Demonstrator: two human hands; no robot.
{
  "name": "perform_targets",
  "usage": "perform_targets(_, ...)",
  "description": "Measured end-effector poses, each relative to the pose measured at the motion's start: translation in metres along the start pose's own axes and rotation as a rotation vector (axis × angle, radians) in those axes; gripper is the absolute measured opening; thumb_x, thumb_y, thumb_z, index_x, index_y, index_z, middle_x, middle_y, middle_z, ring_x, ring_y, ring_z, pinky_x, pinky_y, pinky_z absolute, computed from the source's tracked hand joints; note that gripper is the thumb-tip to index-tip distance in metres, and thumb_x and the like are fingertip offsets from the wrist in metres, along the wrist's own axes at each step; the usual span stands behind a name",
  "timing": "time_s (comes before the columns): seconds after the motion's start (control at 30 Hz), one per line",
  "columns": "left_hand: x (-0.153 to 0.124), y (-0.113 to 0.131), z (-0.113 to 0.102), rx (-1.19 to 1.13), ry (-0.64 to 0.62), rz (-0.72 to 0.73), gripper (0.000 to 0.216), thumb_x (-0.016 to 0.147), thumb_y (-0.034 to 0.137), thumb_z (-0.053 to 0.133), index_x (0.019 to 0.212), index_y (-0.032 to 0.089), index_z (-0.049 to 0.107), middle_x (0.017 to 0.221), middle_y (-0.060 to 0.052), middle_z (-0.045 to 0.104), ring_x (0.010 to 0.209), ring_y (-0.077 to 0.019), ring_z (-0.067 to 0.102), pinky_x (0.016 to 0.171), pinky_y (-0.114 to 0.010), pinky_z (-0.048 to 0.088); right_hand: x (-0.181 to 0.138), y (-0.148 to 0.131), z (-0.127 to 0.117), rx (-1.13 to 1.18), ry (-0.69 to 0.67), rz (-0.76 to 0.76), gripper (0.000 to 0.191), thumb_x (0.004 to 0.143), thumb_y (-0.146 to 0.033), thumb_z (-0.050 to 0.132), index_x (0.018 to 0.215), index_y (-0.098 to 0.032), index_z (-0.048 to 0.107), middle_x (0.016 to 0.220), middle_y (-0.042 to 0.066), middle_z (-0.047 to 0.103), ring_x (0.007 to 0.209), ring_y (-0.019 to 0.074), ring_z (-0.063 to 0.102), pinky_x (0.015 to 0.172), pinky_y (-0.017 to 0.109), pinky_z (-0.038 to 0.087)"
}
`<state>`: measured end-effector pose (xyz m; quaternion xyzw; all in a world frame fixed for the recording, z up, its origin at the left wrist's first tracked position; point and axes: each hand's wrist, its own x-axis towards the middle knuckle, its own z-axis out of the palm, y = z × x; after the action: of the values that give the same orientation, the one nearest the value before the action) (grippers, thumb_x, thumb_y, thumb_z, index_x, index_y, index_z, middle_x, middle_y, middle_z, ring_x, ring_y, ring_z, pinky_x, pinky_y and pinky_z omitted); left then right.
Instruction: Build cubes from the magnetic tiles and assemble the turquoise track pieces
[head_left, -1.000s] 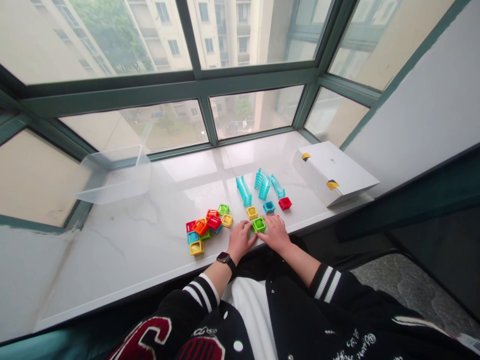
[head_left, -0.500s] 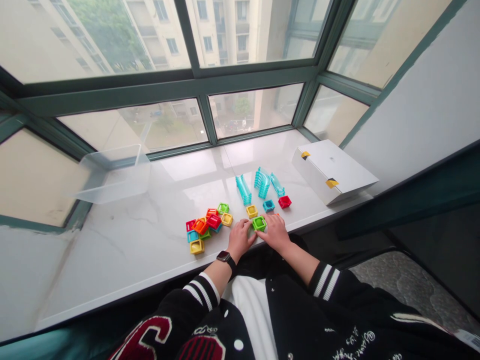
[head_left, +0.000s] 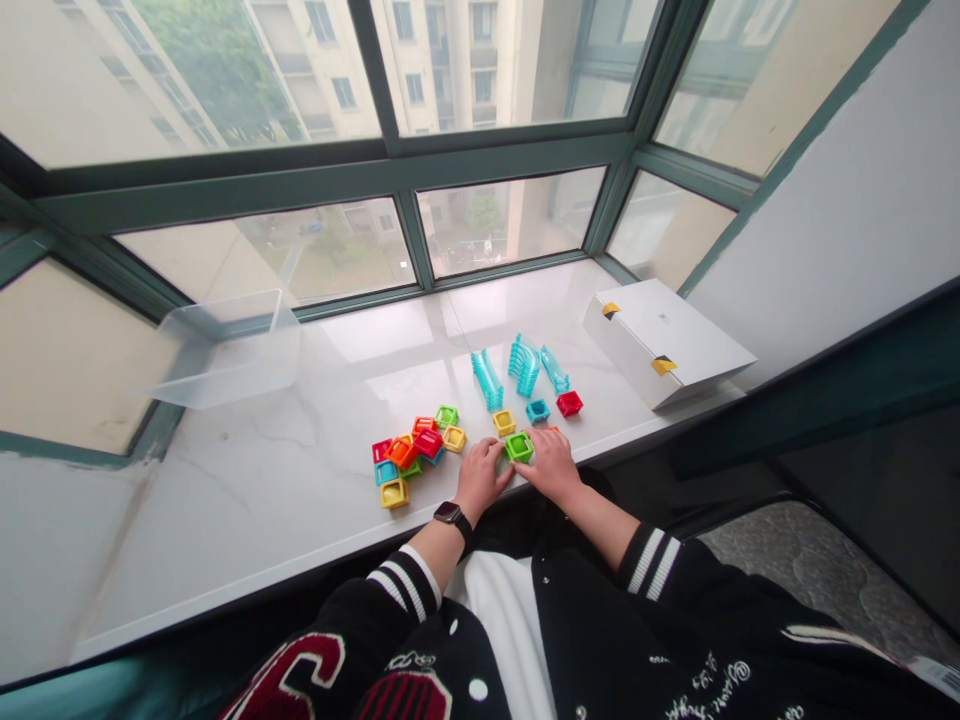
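Note:
A green hollow toy block (head_left: 518, 447) is between my hands at the front edge of the white ledge. My left hand (head_left: 481, 476) grips its left side, thumb and fingers curled against it. From the right, my right hand (head_left: 552, 466) closes on the same block and partly covers an orange piece (head_left: 554, 430). Just beyond lie a yellow block (head_left: 503, 422), a blue block (head_left: 537, 411) and a red block (head_left: 570, 404). Behind them are a straight clear-teal track piece (head_left: 487, 381), a curved teal track piece (head_left: 524, 365) and another narrow teal piece (head_left: 555, 370).
Left of my hands sits a heap of several coloured blocks (head_left: 403, 453). A clear plastic bin (head_left: 259, 385) stands at the far left by the window. On the right is a white box (head_left: 671, 335) with yellow-and-black tabs. Window frames (head_left: 337, 190) bound the ledge at the back.

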<state>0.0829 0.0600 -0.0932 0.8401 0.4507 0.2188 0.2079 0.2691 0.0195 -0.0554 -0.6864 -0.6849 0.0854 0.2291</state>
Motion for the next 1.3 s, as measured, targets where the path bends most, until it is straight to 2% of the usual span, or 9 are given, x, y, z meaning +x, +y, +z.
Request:
perform_targets(0.43,0.0,0.001,-0.001,-0.006,0.004,0.006,0.039,0.092,0.034,0.068,0.13,0.026,0.063,0.128,-0.009,0.064,0.117,-0.027,0.063,0.1,-0.041,0.053,-0.002,0.0,0.002,-0.005,0.027,-0.001,0.046,0.089,-0.043,0.072,0.127,-0.019,0.063,0.121,0.014,0.072,0.114,0.0341,0.062,0.106,0.049,0.041)
perform_targets(0.63,-0.001,-0.001,0.002,0.001,0.023,0.021,0.039,0.092,0.033,0.068,0.129,0.025,0.063,0.128,-0.009,0.065,0.117,-0.0273,0.063,0.101,-0.041,0.053,-0.003,0.0,0.005,-0.021,0.014,0.005,0.054,0.089,-0.042,0.072,0.135,-0.018,0.06,0.127,0.015,0.071,0.122,0.0357,0.06,0.116,0.055,0.034)
perform_targets(0.73,-0.001,-0.002,0.003,0.01,0.03,0.025,0.039,0.092,0.033,0.068,0.13,0.025,0.063,0.128,-0.009,0.065,0.117,-0.0274,0.063,0.101,-0.041,0.053,-0.004,-0.001,0.006,-0.029,0.002,0.011,0.064,0.089,-0.044,0.072,0.145,-0.019,0.055,0.134,0.017,0.068,0.127,0.0373,0.057,0.118,0.058,0.033)
perform_targets(0.87,-0.001,-0.003,0.004,0.007,0.033,0.035,0.038,0.092,0.034,0.069,0.128,0.025,0.064,0.127,-0.01,0.065,0.115,-0.0277,0.063,0.1,-0.042,0.054,-0.009,-0.001,0.001,-0.032,0.009,0.005,0.079,0.087,-0.047,0.073,0.154,-0.017,0.046,0.141,0.019,0.063,0.133,0.0384,0.054,0.12,0.059,0.033)
perform_targets(1.03,-0.001,-0.004,0.005,-0.022,0.044,0.034,0.039,0.092,0.035,0.071,0.13,0.025,0.064,0.128,-0.01,0.065,0.117,-0.0286,0.063,0.103,-0.045,0.054,-0.012,-0.002,-0.014,0.009,0.061,-0.043,0.075,0.089,-0.044,0.071,0.155,-0.019,0.046,0.141,0.018,0.062,0.133,0.0368,0.055,0.12,0.059,0.035)
perform_targets(1.17,-0.006,-0.009,0.0,-0.185,0.005,0.022,0.053,0.086,0.038,0.08,0.134,0.026,0.061,0.132,-0.01,0.064,0.12,-0.0291,0.063,0.106,-0.049,0.053,-0.011,-0.007,-0.027,0.066,0.11,-0.087,0.068,0.091,-0.041,0.068,0.153,-0.018,0.049,0.139,0.017,0.063,0.13,0.0357,0.056,0.119,0.057,0.039)
perform_targets(1.3,-0.019,-0.019,-0.03,-0.498,-0.012,-0.089,0.064,0.087,0.04,0.078,0.145,0.026,0.053,0.139,-0.012,0.063,0.118,-0.0263,0.066,0.098,-0.045,0.058,-0.01,-0.015,-0.035,0.126,0.161,-0.156,0.06,0.094,-0.037,0.066,0.149,-0.017,0.052,0.139,0.017,0.062,0.134,0.0349,0.053,0.121,0.056,0.038)
